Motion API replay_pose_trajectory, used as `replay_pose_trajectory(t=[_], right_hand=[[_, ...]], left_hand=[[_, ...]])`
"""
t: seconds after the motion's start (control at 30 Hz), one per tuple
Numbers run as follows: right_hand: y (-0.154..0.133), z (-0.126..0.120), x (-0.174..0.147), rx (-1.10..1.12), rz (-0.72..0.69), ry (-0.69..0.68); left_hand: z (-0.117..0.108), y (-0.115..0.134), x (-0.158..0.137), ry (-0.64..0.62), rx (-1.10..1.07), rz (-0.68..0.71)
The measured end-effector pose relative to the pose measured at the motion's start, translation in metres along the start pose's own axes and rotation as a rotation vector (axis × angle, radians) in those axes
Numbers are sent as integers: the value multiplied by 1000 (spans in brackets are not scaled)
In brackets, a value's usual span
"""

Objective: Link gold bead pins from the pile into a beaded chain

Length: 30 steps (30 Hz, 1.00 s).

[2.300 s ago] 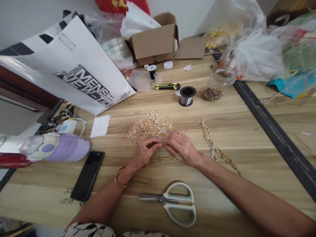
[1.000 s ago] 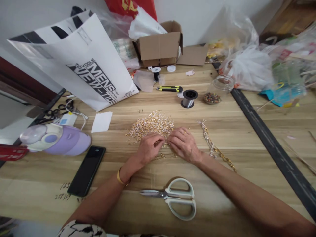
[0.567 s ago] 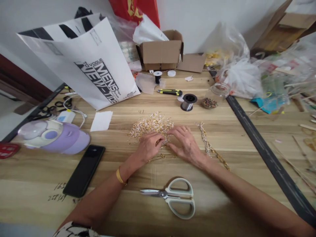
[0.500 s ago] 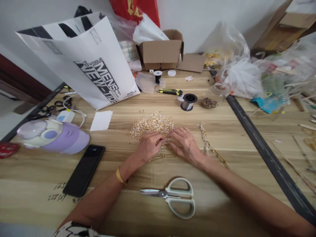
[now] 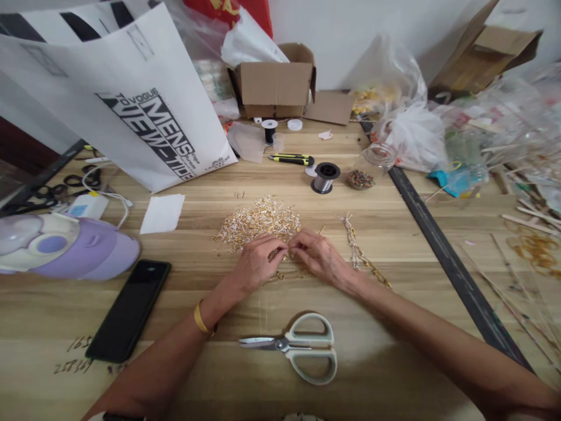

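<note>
My left hand (image 5: pixel 260 260) and my right hand (image 5: pixel 318 256) meet fingertip to fingertip at the near edge of a pile of small gold and silver clasps (image 5: pixel 258 221). Both are closed in a pinch; what lies between the fingertips is too small to make out. Just below them a thin gold chain (image 5: pixel 287 275) rests on the wooden table. Right of my right hand lies a bundle of gold and silver chains (image 5: pixel 363 257). Scissors with pale handles (image 5: pixel 291 348) lie nearer to me, blades pointing left.
A phone (image 5: pixel 129 310), a purple and white device (image 5: pixel 83 245) and white paper (image 5: pixel 162 213) are at left. Behind stand a white shopping bag (image 5: pixel 166 128), a cardboard box (image 5: pixel 276 85), a utility knife (image 5: pixel 291 159), a wire spool (image 5: pixel 325 177) and a bead jar (image 5: pixel 366 169).
The view has shifted, so the table things appear further left. My right hand's fingers have drawn together into a pinch against my left fingertips.
</note>
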State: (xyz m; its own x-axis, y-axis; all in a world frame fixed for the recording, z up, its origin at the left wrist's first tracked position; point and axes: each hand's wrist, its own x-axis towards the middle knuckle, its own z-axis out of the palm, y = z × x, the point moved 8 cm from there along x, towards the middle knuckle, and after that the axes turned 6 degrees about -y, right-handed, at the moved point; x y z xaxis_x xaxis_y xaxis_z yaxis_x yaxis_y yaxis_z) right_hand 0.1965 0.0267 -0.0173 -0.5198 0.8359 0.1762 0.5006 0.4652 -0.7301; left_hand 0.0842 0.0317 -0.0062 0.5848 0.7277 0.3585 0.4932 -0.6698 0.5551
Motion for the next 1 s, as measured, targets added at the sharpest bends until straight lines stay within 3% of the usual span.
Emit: replay_pose_trajectory(t=[0.17,0.3,0.4,0.53,0.63,0.73,0.87,1.0], right_hand=[[13,-11,-5,243,177,-17],[34,-13,-15,761,348,-68],[49,-17,-24,1265,416,40],[61,-30,-38,1675,326,221],[72,-41,-51,1721,264,307],[81,-52,-59,1603,210,384],[85,-55,-61,1439,254,405],[83,-57,-61,1291,270,377]], left_hand=[[2,-3,0,-24,-26,-7],[0,-5,0,-7,-53,-28],[-1,-5,1,4,-61,-11],[0,-5,1,11,-74,28],[-2,-4,2,17,-76,45],[-1,11,5,-40,-83,104],[14,51,6,-295,-111,210],[44,89,0,-538,-1,339]])
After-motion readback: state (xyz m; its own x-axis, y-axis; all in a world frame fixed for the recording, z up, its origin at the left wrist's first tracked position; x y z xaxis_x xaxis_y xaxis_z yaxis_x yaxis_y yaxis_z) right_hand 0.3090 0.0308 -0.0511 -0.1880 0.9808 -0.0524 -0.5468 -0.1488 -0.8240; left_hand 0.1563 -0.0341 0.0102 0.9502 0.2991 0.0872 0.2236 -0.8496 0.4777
